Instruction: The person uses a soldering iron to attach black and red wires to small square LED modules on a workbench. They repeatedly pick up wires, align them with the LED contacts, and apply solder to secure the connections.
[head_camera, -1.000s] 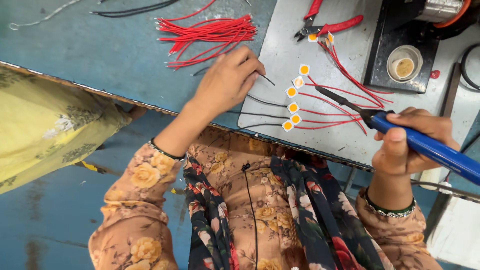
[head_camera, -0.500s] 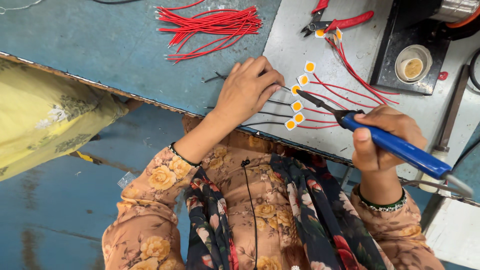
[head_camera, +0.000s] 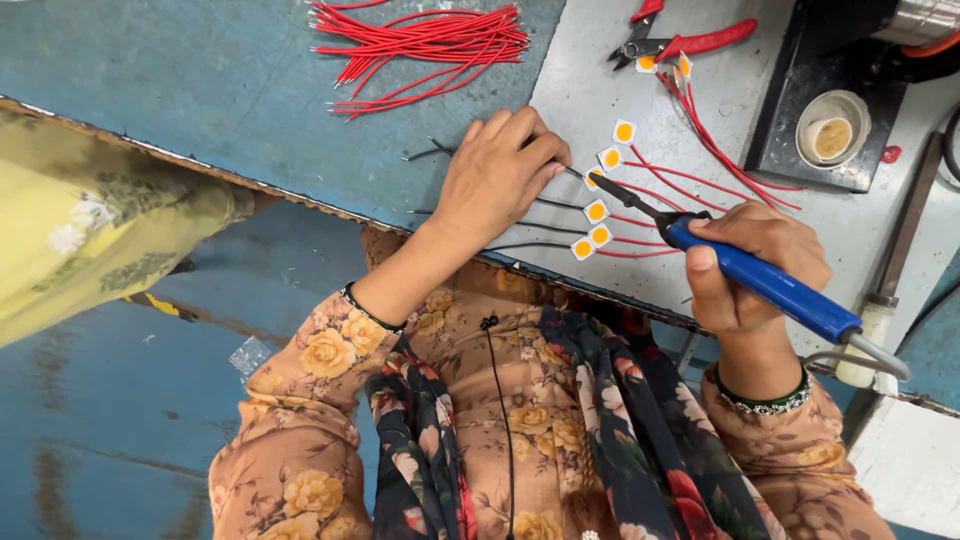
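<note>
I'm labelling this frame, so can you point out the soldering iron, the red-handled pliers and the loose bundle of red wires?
soldering iron (head_camera: 775, 285), head view, on the blue handle.
red-handled pliers (head_camera: 690, 42), head view, on a red handle.
bundle of red wires (head_camera: 425, 45), head view, on the middle of the bundle.

**Count of things on the desk**

Five small white squares with orange-yellow centres (head_camera: 598, 211) lie in a loose row on the grey metal sheet (head_camera: 580, 70), and two more (head_camera: 664, 64) sit beside the red-handled pliers (head_camera: 680, 42), making seven. There is one pair of pliers, one blue-handled soldering iron (head_camera: 760, 282), and one round cream-coloured tin (head_camera: 832, 128) on one black base (head_camera: 800, 90). One bundle of loose red wires (head_camera: 420, 45) lies on the blue desk (head_camera: 200, 80); its strands are too many and too tangled to count, perhaps a few dozen. About four thin black wires (head_camera: 520, 205) show by the squares. Two hands are in view.
</note>
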